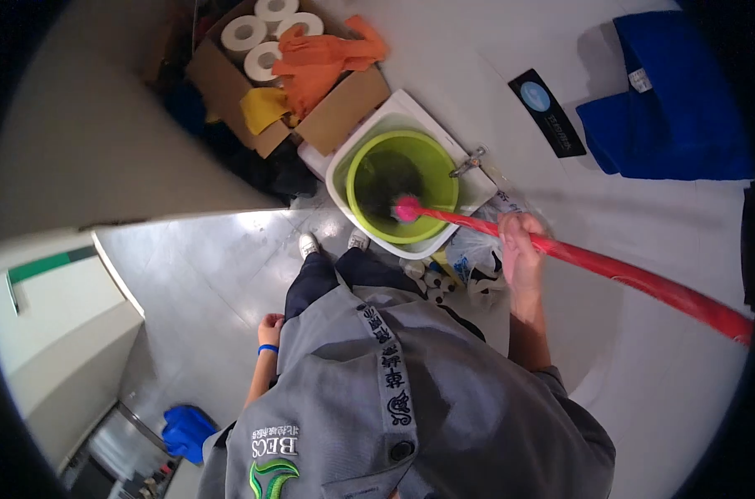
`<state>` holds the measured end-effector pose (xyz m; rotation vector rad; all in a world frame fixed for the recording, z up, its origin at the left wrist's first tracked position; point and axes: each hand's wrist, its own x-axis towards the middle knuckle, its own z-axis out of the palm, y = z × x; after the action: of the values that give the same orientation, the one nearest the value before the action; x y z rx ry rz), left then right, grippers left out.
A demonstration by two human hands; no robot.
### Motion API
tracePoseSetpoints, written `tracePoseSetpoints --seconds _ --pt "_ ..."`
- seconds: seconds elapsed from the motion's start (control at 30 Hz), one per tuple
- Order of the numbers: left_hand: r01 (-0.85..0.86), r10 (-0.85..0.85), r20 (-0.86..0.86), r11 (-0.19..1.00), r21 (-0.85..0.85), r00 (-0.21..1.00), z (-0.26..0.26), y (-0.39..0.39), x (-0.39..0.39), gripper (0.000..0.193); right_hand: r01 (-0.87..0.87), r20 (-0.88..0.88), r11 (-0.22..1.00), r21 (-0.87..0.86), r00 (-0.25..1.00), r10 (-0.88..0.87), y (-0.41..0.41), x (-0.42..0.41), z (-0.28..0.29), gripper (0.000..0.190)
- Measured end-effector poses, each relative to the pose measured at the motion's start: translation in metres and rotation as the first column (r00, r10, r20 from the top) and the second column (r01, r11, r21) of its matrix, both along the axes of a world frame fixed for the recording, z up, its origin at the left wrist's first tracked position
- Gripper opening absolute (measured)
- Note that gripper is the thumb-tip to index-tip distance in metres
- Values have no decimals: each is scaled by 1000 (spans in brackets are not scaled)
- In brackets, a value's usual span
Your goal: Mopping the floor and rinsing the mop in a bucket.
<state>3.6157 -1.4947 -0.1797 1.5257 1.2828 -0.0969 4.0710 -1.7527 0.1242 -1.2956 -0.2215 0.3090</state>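
My right hand (522,244) is closed around a long red handle (608,268) that runs from the right edge down to a pink brush head (407,209). The brush head lies within a lime-green plastic bucket (359,215), against dark contents that look like water. That bucket sits in a white sink (342,198), beside a metal faucet (469,162). Down at my side hangs my left hand (271,325), near the dark trousers, with a blue band on its wrist. Its fingers are partly curled and nothing shows in them.
An open cardboard box (218,84) with toilet paper rolls (244,33), orange rubber gloves (318,62) and a yellow cloth (264,110) stands beside the sink. Below it are plastic bags (477,249) and several bottles (433,280). A blue cloth (670,112) hangs on the wall at the right.
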Motion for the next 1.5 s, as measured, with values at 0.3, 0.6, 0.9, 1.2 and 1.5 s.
tracePoseSetpoints --seconds 0.3,0.6,0.9,1.2,1.5 --pt "472 -508 106 846 248 855 54 64 243 10 183 54 913 -364 983 -175 -10 -33 -18 23" --pt "873 -944 76 325 365 320 102 70 384 12 525 12 764 -374 827 -562 0 -98 -14 12" --pt "834 -953 -194 -299 465 -233 82 69 437 22 745 -76 616 -256 620 -781 11 -182 40 16" --pt "225 -595 -533 -766 601 -601 1 58 455 21 610 -113 656 -445 688 -717 2 -217 44 17" --pt "234 -332 -596 -943 238 -731 -44 31 483 17 410 57 585 -699 848 -526 -23 -198 32 17"
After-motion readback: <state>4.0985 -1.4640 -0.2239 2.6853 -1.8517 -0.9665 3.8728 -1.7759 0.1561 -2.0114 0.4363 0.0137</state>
